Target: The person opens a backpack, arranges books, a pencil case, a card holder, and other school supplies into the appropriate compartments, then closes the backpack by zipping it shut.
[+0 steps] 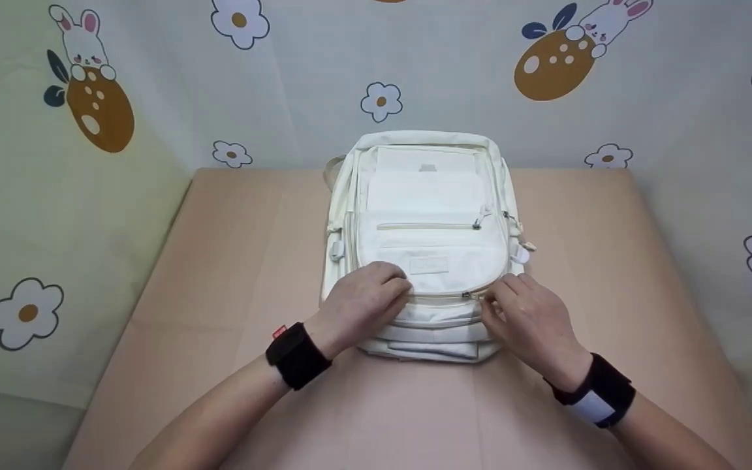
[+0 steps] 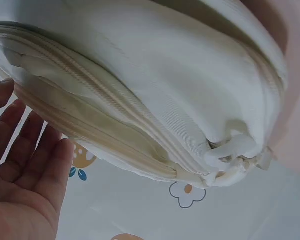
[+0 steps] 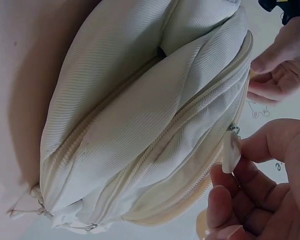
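A cream-white backpack (image 1: pixel 431 192) lies on its back, its bottom end towards me. Its front pocket is partly unzipped, and the gap between the zipper teeth (image 2: pixel 97 92) shows in the left wrist view. My right hand (image 1: pixel 532 320) pinches the fabric zipper pull (image 3: pixel 231 152) between thumb and fingers, at the pocket's lower right. With thumb and fingertips my left hand (image 1: pixel 366 297) holds the pocket's edge, left of the zipper slider (image 1: pixel 466 295). Its other fingers (image 2: pixel 32 135) are loosely bent beneath that edge.
The backpack rests on a table with a beige-pink cover (image 1: pixel 252 228). Patterned curtain cloth (image 1: pixel 311 78) with flowers and rabbits stands behind and on both sides. A second, short zipper (image 1: pixel 425 226) crosses the bag's front. Cord and tag (image 1: pixel 521 253) hang at its right side.
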